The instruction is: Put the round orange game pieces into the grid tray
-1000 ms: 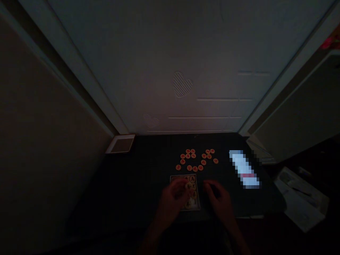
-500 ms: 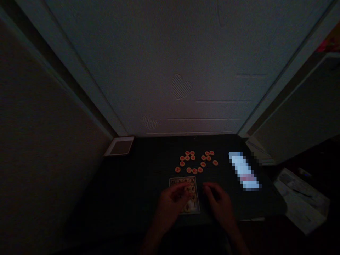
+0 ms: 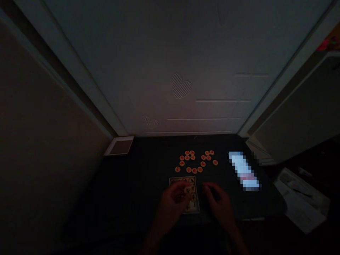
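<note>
Left hand (image 3: 170, 203) is the nearer one, over the left and middle of the tray (image 3: 198, 194); pale disc (image 3: 188, 190) is right at its fingertips, on their right side, between index and thumb; disc is round, so no long axis in its face; its tilt and whether it's clamped I can't tell, too dark; tray's right rim runs roughly away from the person, more pale discs inside it.

Right hand (image 3: 221, 202) is just outside that rim, thumb and index curled in close; can't tell if they touch or pinch anything.

Red discs (image 3: 194, 170) lie loose and flat on the dark bench (image 3: 148, 184), beyond the tray, a few touching; bright slab (image 3: 244, 171), pixelated, is to their right; shallow box (image 3: 121, 146) at the far left corner; door (image 3: 212, 63) behind; room very dim.
</note>
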`<state>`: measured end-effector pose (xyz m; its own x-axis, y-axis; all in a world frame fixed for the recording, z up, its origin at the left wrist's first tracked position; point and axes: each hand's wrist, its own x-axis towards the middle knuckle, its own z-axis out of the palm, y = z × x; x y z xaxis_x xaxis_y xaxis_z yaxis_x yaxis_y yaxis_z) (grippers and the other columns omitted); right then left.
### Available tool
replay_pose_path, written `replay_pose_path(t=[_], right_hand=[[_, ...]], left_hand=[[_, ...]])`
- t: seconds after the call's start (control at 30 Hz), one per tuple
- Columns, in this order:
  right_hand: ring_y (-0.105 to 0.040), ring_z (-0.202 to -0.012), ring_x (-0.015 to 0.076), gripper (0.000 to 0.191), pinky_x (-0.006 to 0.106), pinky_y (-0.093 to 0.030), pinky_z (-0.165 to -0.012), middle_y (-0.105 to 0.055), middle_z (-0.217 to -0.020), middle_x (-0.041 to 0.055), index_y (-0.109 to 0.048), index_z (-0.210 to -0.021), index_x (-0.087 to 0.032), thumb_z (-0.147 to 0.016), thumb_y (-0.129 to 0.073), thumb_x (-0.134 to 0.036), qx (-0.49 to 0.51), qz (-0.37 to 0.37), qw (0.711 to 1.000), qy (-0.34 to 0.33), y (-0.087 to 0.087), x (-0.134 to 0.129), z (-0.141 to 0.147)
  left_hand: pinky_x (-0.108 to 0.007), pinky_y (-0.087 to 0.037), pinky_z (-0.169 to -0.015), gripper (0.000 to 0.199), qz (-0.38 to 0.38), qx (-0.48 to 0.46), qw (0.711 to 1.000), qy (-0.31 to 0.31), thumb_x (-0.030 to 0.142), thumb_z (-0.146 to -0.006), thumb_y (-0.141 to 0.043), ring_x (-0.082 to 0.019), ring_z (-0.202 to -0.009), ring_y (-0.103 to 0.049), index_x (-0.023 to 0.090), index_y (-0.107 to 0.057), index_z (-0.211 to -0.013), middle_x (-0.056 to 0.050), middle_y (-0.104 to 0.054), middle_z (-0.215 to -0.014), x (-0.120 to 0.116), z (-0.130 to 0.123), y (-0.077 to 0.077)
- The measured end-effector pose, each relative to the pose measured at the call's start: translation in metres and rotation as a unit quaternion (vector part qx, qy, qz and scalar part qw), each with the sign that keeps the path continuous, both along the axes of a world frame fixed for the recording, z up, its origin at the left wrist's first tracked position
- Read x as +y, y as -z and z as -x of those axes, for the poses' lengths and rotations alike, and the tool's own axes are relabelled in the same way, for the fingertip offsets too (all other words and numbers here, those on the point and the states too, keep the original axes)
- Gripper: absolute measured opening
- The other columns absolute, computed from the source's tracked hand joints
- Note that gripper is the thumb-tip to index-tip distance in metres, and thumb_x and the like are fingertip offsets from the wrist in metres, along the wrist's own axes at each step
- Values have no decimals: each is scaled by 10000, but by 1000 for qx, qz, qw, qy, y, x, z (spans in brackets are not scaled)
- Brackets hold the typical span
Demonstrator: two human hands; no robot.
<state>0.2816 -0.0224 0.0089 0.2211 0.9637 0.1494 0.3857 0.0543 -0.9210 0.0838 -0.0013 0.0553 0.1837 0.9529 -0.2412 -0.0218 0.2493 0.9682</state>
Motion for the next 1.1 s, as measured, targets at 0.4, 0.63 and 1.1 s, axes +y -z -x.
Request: replay_pose_path(t=[0.4,0.63,1.1], right_hand=[[-729,-942,263,300,364,-566,-849,-785,-999,70,-772,-1020,-242,-947,-603,-479,3,13,1000,-6,-2,1,1],[-717,-943,257,256,332,-564,-803,-776,-978,74,-760,-996,-223,-923,-647,-442,32,5,999,-20,-5,-2,3],[-690,-895,215,184,312,-548,-805,-734,-966,57,-729,-993,-228,-916,-687,-390,71,-35,994,-76,-29,-1,25]], left_hand=[[-308,-604,-740,276,4,-13,1000,-4,344,-788,-773,-229,-866,-753,198,-724,-1018,-65,-782,-974,-1,0,-6],[-328,-602,-797,309,-10,20,1000,4,434,-850,-718,-236,-879,-758,192,-752,-1040,-78,-795,-987,3,-6,-3],[-360,-576,-940,276,-69,59,995,36,371,-913,-633,-240,-1055,-727,216,-732,-1119,-73,-765,-1158,1,-9,-6]])
